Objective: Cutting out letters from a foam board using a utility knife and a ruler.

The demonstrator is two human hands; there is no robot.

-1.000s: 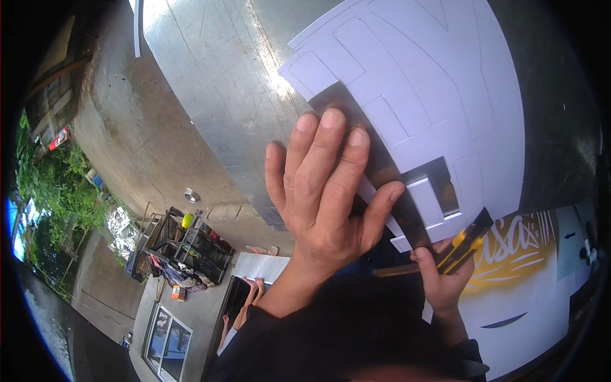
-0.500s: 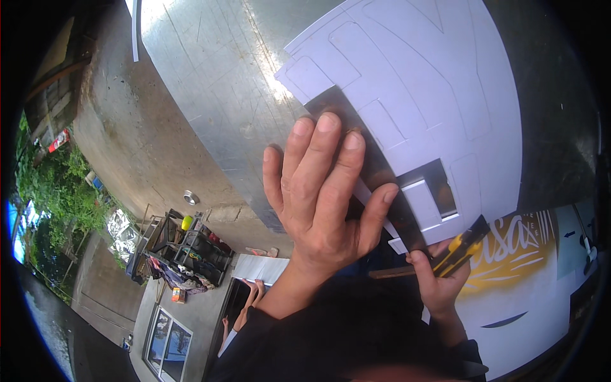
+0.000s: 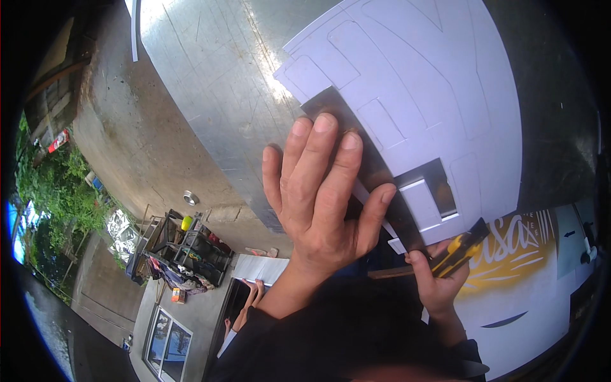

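Hands [image 3: 318, 204] at metal strip [image 3: 376, 163], yellow-black cutter [image 3: 459, 249], white sheet [image 3: 433, 89]

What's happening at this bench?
Someone's left hand is spread flat, holding a dark metal strip down on a white sheet marked with thin outlines. The right hand grips a yellow-and-black cutter by the strip's near end; its blade can't be made out. One opening in the sheet shows dark, with a loose-looking white piece partly across it.
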